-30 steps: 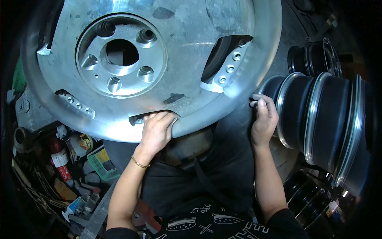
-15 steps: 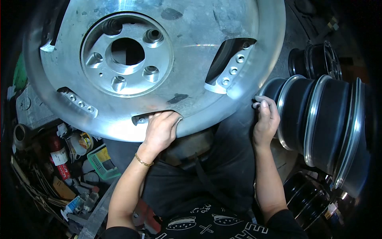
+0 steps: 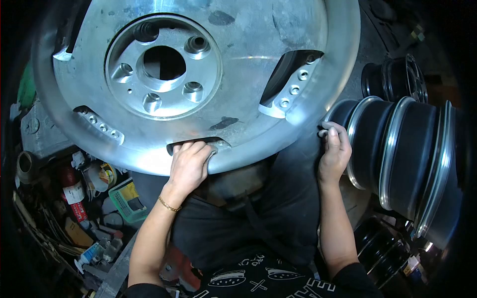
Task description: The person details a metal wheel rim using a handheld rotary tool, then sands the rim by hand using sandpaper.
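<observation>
A large silver metal wheel [image 3: 243, 129] with a recessed hub and several bolt holes fills the upper view. My left hand [image 3: 190, 166] is at the bottom slot, its fingertips bent into the opening and hidden there. A thin grey sheet [image 3: 212, 155] shows beside its fingers, pressed against the slot's edge. To the right of the wheel's lower rim, my right hand [image 3: 335, 155] is raised with its fingers curled in and the thumb up against them. Nothing shows in it.
Dark wheels with shiny rims [image 3: 392, 144] lie in a row at the right, with black ones [image 3: 395, 77] behind. At the lower left are a green basket [image 3: 130, 206], a red bottle [image 3: 73, 193] and cluttered tools. A grey metal block [image 3: 42, 131] stands at the left.
My left hand has slid a little to the left along the bottom slot, uncovering its right end. The wheel appears shifted slightly right. My right hand keeps nearly the same pose.
</observation>
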`<state>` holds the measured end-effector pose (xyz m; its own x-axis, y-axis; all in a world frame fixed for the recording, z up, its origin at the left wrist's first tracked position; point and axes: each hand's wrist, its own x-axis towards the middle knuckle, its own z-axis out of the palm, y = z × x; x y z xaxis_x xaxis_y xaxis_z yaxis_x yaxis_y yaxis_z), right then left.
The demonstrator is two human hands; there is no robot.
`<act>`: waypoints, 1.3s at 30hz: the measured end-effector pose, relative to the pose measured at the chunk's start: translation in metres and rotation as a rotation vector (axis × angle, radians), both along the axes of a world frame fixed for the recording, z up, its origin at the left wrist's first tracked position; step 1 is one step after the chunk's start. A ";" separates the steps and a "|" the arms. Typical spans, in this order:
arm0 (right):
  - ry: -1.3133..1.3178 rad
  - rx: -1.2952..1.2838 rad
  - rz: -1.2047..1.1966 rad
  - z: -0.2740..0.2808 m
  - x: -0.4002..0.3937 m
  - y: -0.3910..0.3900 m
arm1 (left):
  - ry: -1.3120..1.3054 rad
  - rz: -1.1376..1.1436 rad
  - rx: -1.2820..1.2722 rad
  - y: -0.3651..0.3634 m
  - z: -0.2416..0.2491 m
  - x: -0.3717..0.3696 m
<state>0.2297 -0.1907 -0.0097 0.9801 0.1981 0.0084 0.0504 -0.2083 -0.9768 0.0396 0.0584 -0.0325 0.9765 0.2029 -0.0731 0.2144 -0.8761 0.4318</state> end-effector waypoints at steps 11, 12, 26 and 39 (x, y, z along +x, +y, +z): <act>0.003 -0.010 0.007 -0.002 0.000 -0.003 | -0.053 -0.068 0.095 0.010 0.003 -0.011; 0.003 -0.003 0.001 -0.003 0.000 -0.003 | -0.025 -0.075 0.117 0.011 0.005 -0.013; -0.007 -0.005 0.024 -0.004 0.000 -0.003 | 0.015 0.122 0.087 -0.023 0.015 -0.020; 0.012 -0.021 0.012 -0.003 0.000 -0.003 | 0.009 0.075 0.106 -0.026 0.008 -0.015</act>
<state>0.2301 -0.1933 -0.0126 0.9777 0.2098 -0.0073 0.0416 -0.2278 -0.9728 0.0242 0.0326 -0.0241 0.9577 0.2822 -0.0564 0.2843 -0.8980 0.3357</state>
